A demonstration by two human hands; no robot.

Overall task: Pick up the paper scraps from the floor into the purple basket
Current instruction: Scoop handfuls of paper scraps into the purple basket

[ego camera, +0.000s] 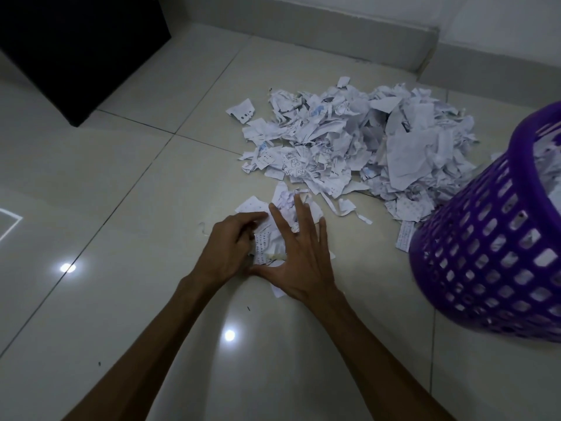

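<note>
Hands on scraps; paper-filled purple basket

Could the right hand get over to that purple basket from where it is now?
Probably yes. The right hand lies flat on a small bunch of scraps, and the purple basket stands to its right with only bare floor and a few loose scraps between them.

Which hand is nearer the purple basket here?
Right. The right hand lies flat on scraps beside the purple basket; the left hand gathers scraps farther away.
</note>
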